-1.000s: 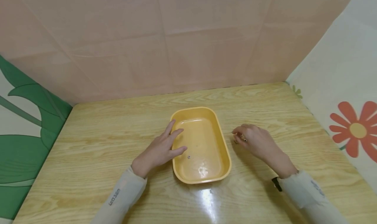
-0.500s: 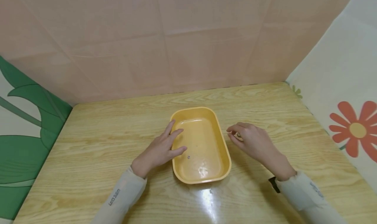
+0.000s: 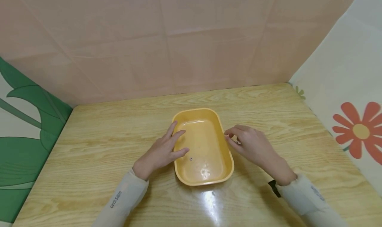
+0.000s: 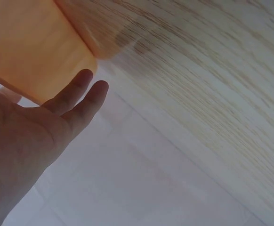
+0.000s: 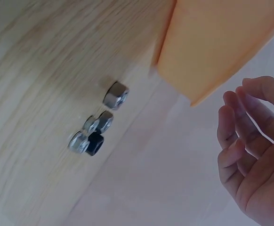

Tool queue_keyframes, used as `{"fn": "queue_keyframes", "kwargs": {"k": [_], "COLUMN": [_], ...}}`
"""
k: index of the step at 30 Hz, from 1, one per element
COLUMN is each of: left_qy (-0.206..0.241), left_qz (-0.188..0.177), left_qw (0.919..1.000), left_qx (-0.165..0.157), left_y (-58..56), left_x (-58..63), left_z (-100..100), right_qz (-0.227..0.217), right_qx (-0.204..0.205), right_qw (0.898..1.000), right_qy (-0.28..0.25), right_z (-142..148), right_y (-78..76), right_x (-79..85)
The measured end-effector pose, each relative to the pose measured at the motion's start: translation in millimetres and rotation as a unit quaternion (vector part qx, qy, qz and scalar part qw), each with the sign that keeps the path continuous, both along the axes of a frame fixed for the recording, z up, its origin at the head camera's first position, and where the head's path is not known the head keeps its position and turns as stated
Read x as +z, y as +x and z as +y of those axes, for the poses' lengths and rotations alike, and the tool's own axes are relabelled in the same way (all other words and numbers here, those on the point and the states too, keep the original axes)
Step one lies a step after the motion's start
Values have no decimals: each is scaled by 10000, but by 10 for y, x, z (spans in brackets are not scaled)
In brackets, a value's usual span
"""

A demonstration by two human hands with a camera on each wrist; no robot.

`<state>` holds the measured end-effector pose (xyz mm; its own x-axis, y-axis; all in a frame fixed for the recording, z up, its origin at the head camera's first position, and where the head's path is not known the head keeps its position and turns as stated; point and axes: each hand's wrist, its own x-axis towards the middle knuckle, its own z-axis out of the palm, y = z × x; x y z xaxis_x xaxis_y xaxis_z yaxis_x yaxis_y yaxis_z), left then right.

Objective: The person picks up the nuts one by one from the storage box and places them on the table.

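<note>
A yellow rectangular tray (image 3: 203,184) stands on the table, with one tiny nut (image 3: 191,159) on its floor. My left hand (image 3: 159,154) rests on its left rim, fingers spread and mostly straight. At the right rim is my right hand (image 3: 253,144), thumb and fingertips pinched together; what looks like a small nut between them is nearly all hidden by the fingers. In the right wrist view, several metal nuts lie on the table: a larger silver nut (image 5: 116,95) apart, and a cluster with a black nut (image 5: 95,143). The head view shows these mostly covered by the right hand.
The wood-grain table (image 3: 119,130) meets a pink cloth backdrop (image 3: 179,47) at its far edge. Panels with a green leaf print (image 3: 21,154) and a red flower print (image 3: 361,130) flank the sides. The tray's raised walls stand between the two hands.
My right hand has moved left, from above the nuts on the table to the tray's right rim, its fingertips kept together. The left hand and the tray have stayed put.
</note>
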<state>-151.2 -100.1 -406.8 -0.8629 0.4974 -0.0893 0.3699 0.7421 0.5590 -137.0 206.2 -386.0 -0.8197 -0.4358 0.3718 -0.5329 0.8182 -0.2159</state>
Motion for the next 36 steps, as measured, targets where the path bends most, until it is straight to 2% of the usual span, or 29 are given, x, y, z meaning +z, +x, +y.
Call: {"fn": "queue_keyframes", "kwargs": {"k": [6,16,23,29,36], "left_qy": [41,62,-12,-60,-87], "left_qz": [-37,14,18,78,79], "left_qw": [10000,10000,10000,10000,9999], "left_qx": [-7,-47,1,-2,-21], "left_y": [4,-7,-9,-18,-32], "left_x": [9,-9,-14,-28,-36], "left_z": [2,12,16,26,20], "right_qz": [-116,-224,-255,-426,-428], "right_qx": [98,477,560,770,962], "right_qw": [9999,9983,9980,9961,9942], "right_qy": [-41,-256,-120,56,203], "right_z": [-82,-226,-361,-485,-596], "right_y": [23,21,40,38,48], "right_x": [43,-18,-48,-72,-106]}}
